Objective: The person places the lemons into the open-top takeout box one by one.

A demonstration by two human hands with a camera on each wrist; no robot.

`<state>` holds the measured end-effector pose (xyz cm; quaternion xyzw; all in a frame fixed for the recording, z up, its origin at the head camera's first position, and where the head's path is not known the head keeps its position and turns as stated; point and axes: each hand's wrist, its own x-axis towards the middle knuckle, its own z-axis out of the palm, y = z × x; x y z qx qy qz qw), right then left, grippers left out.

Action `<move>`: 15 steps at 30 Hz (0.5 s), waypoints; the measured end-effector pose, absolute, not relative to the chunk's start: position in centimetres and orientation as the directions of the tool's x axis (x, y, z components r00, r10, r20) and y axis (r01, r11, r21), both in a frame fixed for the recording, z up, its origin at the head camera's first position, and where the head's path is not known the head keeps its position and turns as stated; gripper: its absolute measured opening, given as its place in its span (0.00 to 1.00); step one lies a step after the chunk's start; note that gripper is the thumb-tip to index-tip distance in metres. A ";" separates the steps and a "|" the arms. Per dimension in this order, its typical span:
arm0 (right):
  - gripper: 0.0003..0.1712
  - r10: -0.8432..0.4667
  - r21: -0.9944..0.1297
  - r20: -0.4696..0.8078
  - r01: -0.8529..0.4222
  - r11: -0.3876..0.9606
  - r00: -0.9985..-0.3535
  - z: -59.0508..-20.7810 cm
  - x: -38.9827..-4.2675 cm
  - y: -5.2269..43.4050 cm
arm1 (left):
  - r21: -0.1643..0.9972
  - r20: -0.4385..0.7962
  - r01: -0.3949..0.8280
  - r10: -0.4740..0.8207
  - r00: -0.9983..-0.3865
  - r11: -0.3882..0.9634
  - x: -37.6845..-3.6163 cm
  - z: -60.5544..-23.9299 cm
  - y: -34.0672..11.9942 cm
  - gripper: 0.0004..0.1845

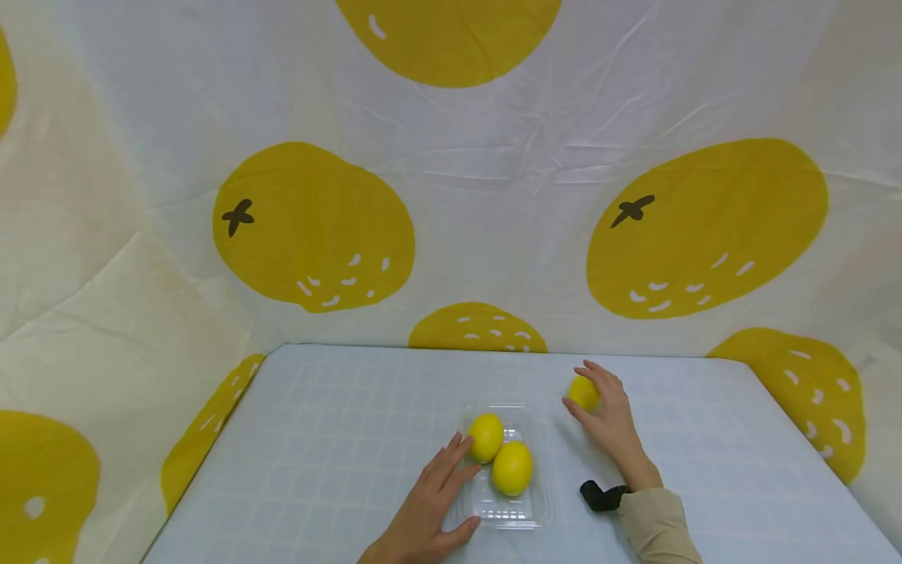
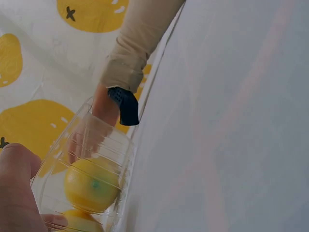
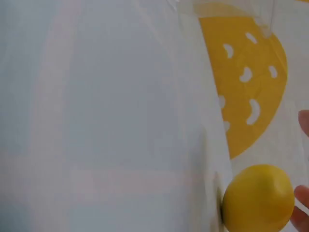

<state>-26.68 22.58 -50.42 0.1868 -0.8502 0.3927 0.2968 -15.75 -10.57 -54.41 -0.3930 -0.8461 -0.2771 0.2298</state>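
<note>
A clear plastic tray [image 1: 509,518] lies on the pale checked tablecloth with two lemons in it, one farther [image 1: 486,437] and one nearer [image 1: 512,468]. My left hand [image 1: 451,482] rests against the tray's left side, fingers straight and thumb at the near corner. In the left wrist view the tray [image 2: 96,130] shows a lemon [image 2: 91,183] through its wall. A third lemon [image 1: 582,392] sits on the cloth to the right of the tray, and my right hand [image 1: 604,413] curls around it. The right wrist view shows this lemon [image 3: 258,198] on the cloth.
The table [image 1: 338,439] ends at a hanging backdrop printed with large yellow fruit [image 1: 313,227]. A black strap [image 1: 602,495] sits at my right wrist below a beige sleeve [image 1: 655,525]. Bare cloth lies left of the tray and at the far right.
</note>
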 end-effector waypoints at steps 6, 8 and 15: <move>0.35 -0.063 -0.639 0.529 -0.446 0.627 -0.846 -52.0 -26.8 23.7 | 0.293 0.594 0.787 0.542 -0.595 0.543 -15.7 -54.3 -10.6 0.29; 0.35 -0.066 -0.650 0.510 -0.434 0.624 -0.858 -52.6 -26.9 23.9 | 0.293 0.599 0.789 0.539 -0.592 0.540 -15.7 -54.3 -10.6 0.29; 0.33 -0.052 -0.649 0.506 -0.420 0.634 -0.861 -53.4 -26.9 24.2 | 0.272 0.632 0.805 0.533 -0.562 0.527 -15.8 -54.3 -10.6 0.29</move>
